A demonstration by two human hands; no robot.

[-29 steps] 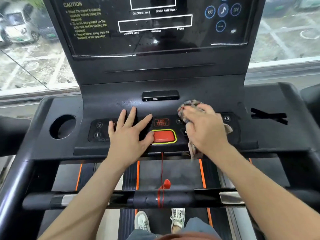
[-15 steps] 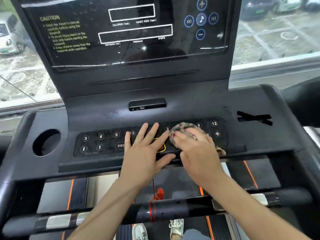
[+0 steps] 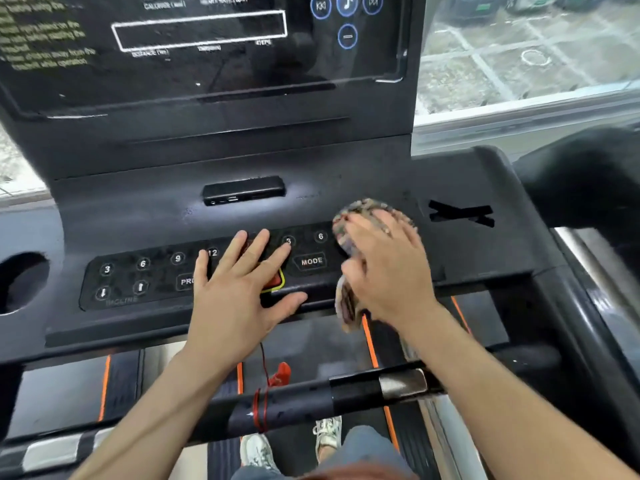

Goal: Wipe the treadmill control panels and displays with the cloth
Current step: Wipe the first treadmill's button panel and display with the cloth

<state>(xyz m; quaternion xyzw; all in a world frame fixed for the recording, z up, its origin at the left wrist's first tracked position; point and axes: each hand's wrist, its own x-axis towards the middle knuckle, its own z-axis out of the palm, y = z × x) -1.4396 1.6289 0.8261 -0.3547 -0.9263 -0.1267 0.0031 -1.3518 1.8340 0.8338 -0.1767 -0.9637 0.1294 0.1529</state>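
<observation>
Now the right hand (image 3: 388, 268), grip spread, presses the cloth (image 3: 360, 209) at the control panel's (image 3: 138, 275) three o'clock end — left hand (image 3: 239, 282) splayed mid-panel; firm, overlapping strokes would serve best.

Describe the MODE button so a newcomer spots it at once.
Below the big dark display sits the black button panel. On it, look between the left hand, flat over the red button, and the right hand pressing the cloth. The MODE button is the wide angular key bearing a word; the keys above it are small, round and numbered.
</observation>
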